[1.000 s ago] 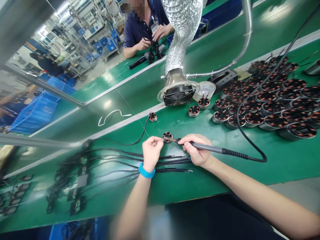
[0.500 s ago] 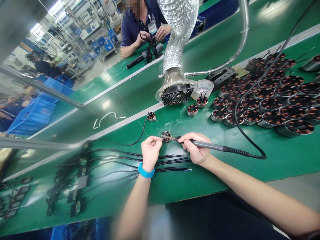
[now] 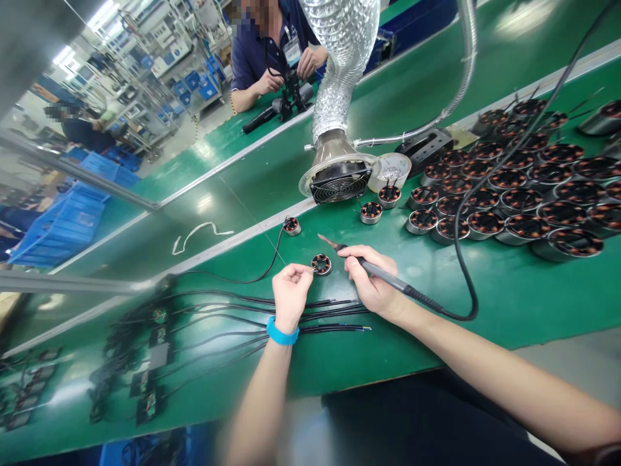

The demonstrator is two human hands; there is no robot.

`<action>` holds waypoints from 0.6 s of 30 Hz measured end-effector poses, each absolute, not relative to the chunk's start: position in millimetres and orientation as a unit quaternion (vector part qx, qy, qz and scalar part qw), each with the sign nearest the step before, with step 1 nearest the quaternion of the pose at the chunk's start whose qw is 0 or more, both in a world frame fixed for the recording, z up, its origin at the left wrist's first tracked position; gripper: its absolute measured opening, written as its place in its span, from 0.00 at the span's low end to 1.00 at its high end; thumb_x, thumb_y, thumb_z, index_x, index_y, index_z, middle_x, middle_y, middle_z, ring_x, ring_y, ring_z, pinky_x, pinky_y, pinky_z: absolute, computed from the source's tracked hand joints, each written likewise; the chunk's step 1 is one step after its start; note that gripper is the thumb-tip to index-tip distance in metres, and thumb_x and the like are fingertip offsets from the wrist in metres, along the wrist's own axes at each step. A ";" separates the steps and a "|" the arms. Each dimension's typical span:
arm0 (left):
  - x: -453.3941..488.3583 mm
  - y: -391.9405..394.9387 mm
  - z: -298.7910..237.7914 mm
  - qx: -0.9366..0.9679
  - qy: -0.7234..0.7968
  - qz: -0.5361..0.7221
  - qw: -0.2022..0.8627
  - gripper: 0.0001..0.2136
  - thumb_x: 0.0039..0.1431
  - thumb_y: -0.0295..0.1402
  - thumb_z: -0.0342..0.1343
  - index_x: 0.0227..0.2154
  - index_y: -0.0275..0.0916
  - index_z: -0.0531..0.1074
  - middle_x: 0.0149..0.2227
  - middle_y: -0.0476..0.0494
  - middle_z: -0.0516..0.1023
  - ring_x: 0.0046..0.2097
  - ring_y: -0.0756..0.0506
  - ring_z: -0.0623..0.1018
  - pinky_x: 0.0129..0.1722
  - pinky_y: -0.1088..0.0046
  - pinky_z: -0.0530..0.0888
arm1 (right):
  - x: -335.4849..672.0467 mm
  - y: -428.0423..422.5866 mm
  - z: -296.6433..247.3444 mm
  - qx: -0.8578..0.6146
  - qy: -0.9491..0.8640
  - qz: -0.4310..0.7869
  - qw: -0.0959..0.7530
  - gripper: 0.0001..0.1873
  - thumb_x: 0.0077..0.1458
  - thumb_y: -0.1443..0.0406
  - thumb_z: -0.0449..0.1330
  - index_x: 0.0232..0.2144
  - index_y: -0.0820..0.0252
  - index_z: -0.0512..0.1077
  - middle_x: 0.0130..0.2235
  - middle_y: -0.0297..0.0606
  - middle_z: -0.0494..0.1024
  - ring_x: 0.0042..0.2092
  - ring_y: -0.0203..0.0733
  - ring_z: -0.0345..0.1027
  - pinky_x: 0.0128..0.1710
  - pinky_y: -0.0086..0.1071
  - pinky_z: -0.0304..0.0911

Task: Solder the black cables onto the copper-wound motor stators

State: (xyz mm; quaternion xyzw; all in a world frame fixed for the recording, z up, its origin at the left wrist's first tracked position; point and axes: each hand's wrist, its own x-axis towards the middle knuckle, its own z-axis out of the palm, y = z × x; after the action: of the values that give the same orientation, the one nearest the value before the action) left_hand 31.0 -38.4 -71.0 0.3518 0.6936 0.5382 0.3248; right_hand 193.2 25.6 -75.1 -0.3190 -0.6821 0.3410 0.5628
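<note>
1. Motor [image 3: 321, 264] sits on the tabletop [image 3: 412, 349] just beside your left hand [image 3: 291, 288], which pinches what look like thin wires [image 3: 313, 268]; a tug could drag or tip it.
2. Your right hand [image 3: 376, 294] grips the soldering iron [image 3: 391, 278]; swing carelessly and its tip, possibly hot, could burn you.
3. Cord [image 3: 457, 234] crosses the grouped motors [image 3: 485, 223]: snag risk.

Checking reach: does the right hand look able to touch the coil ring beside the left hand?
Probably yes: nothing visible stands between coil ring and right hand, which, however, holds a soldering iron.
</note>
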 end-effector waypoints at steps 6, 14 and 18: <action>31.5 -38.0 -70.7 0.350 0.690 0.540 0.329 0.04 0.50 0.31 0.62 0.26 0.35 0.78 0.27 0.46 0.80 0.31 0.49 0.76 0.34 0.74 0.72 | 185.5 29.6 -80.2 -0.295 -0.723 0.332 0.530 0.12 0.63 0.69 0.55 0.48 0.53 0.72 0.39 0.38 0.76 0.39 0.43 0.73 0.42 0.39 0.70; 29.4 -40.1 -68.7 0.366 0.681 0.536 0.339 0.06 0.54 0.33 0.62 0.27 0.35 0.77 0.29 0.46 0.79 0.32 0.49 0.75 0.35 0.74 0.71 | 180.5 33.1 -96.3 -0.260 -0.763 0.403 0.434 0.34 0.56 0.73 0.59 0.63 0.52 0.58 0.54 0.45 0.66 0.51 0.47 0.71 0.52 0.43 0.70; 27.0 -43.1 -66.0 0.390 0.669 0.549 0.315 0.06 0.56 0.33 0.61 0.33 0.36 0.75 0.31 0.47 0.77 0.33 0.50 0.75 0.35 0.76 0.71 | 175.7 35.4 -104.1 -0.258 -0.759 0.407 0.438 0.33 0.57 0.72 0.61 0.63 0.51 0.59 0.53 0.44 0.66 0.48 0.47 0.71 0.52 0.45 0.70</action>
State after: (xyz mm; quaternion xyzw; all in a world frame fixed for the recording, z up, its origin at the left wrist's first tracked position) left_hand 27.0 -43.1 -66.0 0.3898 0.6690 0.5489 0.3149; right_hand 175.7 35.4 -104.1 -0.2582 -0.7588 0.4069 0.4381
